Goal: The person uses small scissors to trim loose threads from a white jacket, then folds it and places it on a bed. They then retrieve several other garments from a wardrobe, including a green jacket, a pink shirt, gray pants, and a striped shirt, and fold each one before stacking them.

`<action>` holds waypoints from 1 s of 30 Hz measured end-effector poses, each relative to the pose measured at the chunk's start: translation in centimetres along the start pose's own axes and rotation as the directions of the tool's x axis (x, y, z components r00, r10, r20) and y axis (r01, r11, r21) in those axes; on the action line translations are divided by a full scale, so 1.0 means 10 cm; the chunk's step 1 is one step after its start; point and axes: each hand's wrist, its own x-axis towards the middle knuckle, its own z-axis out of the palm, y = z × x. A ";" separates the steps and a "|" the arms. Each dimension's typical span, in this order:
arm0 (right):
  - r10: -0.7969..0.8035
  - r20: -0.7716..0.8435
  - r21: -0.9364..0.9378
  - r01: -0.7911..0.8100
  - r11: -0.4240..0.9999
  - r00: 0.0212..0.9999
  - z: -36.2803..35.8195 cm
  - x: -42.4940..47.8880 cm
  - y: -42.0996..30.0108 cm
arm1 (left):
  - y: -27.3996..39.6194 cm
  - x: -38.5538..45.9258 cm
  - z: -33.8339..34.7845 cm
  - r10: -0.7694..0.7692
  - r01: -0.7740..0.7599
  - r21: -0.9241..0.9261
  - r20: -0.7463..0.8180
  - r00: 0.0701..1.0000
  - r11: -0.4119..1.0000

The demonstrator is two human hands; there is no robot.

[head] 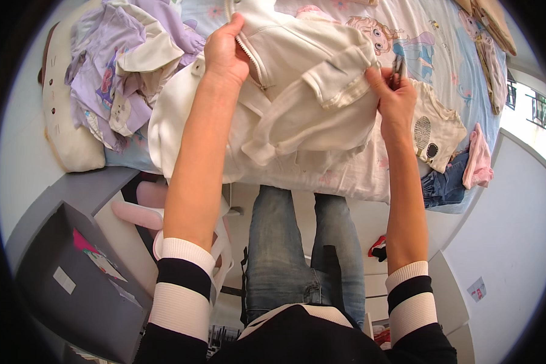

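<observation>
A white zip-up jacket is spread over the near edge of the bed, its sleeves and cuffs loosely folded across its front. My left hand grips it along the toothed zipper edge, thumb on top. On the other side, my right hand pinches the jacket's right edge between thumb and fingers. A small dark object with a metallic look sticks up from the same fingers; it is too blurred to name. Just beyond that hand lies a cream printed shirt.
Purple clothes are heaped at left beside a white pillow with an animal face. Denim clothing and a pink garment lie at the right edge of the patterned bedsheet. A pink-and-white chair stands below left.
</observation>
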 end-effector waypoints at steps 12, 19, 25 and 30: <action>-0.061 0.241 -0.236 0.120 0.964 0.969 -0.52 -0.21 0.49 | -0.18 -0.84 -0.19 0.345 -0.394 0.855 0.278 0.897 0.337; 0.063 0.316 -0.337 0.050 0.940 0.947 -0.50 -0.59 0.70 | -0.27 -1.08 -0.53 0.034 -0.315 0.915 0.317 0.948 0.250; -0.102 0.227 -0.398 0.187 0.898 0.969 -0.52 -0.53 0.71 | -0.01 -0.75 -0.39 0.217 -0.402 0.908 0.371 0.903 0.118; -0.237 0.164 -0.541 0.288 0.790 0.958 -0.52 -0.69 0.41 | -0.09 -1.02 -0.90 0.632 -0.418 0.882 0.200 0.749 0.216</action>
